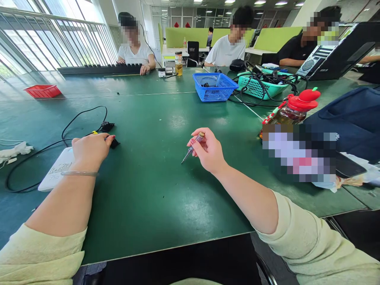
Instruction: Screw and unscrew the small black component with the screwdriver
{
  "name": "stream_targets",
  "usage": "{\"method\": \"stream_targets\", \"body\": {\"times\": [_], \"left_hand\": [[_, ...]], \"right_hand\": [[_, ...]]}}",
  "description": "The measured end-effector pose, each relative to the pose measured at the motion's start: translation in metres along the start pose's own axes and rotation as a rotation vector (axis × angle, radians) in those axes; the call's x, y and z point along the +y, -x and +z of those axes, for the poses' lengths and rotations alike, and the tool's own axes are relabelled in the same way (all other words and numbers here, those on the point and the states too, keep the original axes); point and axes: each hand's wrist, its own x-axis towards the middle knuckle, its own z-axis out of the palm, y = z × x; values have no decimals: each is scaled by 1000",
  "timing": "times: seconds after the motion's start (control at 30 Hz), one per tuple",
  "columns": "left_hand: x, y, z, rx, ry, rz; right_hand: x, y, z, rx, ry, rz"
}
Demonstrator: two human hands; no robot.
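In my right hand (208, 149) is a small screwdriver (190, 151), its thin tip slanting down and left just above the green table (142, 198). My left hand (91, 149) is at the left with its fingers bent at a small black part (114, 142) on a cable; whether it grips the part is hidden by the fingers. A black cable (67, 122) loops beside and behind that hand. Under my left wrist lies a white flat box (55, 172) with writing on it.
Blue basket (215, 88) and teal basket (263, 84) with cables stand at the back. A red tray (43, 91) is far left. A red-lidded bottle (292, 109), a phone (348, 164) and a dark bag (350, 122) lie right. Several people sit beyond the table.
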Motion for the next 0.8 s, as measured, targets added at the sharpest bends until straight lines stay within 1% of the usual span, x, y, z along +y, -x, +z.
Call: {"method": "stream_targets", "body": {"times": [0.17,0.37,0.57,0.67,0.73,0.8], "left_hand": [[1,3,-3,-9,9,-4],[3,2,-4,-65,18,40],[4,1,-4,-93,10,19],[2,0,-5,-114,37,-17],[-2,0,-6,-44,85,-69],[-9,0,-4,80,145,-122]], "right_hand": [[0,0,0,1,0,-4],[-1,0,0,-6,0,-11],[0,0,0,-10,1,-5],[1,0,0,-8,2,-3],[1,0,0,-10,2,-6],[1,0,0,-11,2,-11]]}}
